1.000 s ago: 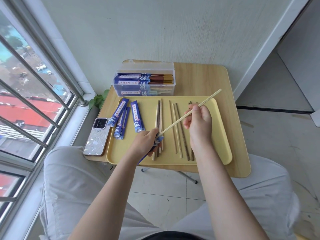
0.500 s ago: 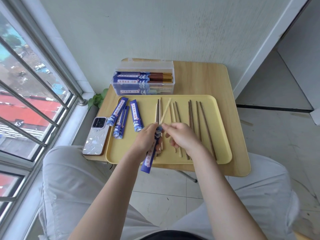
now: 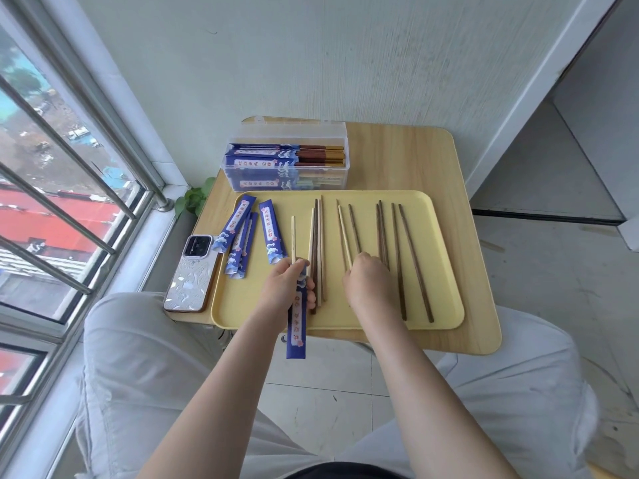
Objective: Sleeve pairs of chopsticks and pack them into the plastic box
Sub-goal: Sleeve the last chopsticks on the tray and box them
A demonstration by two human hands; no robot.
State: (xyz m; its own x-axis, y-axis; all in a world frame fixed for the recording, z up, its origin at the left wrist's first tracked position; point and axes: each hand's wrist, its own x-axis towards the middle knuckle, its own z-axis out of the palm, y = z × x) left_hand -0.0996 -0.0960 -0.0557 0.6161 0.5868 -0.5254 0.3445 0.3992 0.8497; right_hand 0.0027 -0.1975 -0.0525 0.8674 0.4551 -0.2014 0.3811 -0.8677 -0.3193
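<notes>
— How many sleeves can you count on your tray (image 3: 446, 264)?

— Three empty blue sleeves (image 3: 238, 236) lie near its far left corner, with white wave prints and a pale label strip. A fourth, the held sleeve (image 3: 297, 319), is in your left hand (image 3: 285, 288), fingers curled round its top, and it hangs out past the tray's near edge. One pale chopstick (image 3: 293, 238) stands up out of it, pointing towards the far edge.

— And the loose chopsticks?

— About ten on the tray: a cluster of three or four (image 3: 317, 243) just right of your left hand, two (image 3: 347, 229) in the middle, and four dark ones (image 3: 397, 247) towards the right edge. Some are pale wood, some dark brown.

— Your right hand?

— Your right hand (image 3: 368, 283) rests knuckles-up on the middle pair, fingers bent down over a pale stick; whether it grips it, I cannot tell.

— The plastic box (image 3: 340, 167)?

— It is clear, touching the tray's far edge on the worktop (image 3: 397, 157), and stacked with sleeved pairs (image 3: 276, 157), brown ends showing at the right. A phone (image 3: 192, 274) lies at the worktop's left edge.
</notes>
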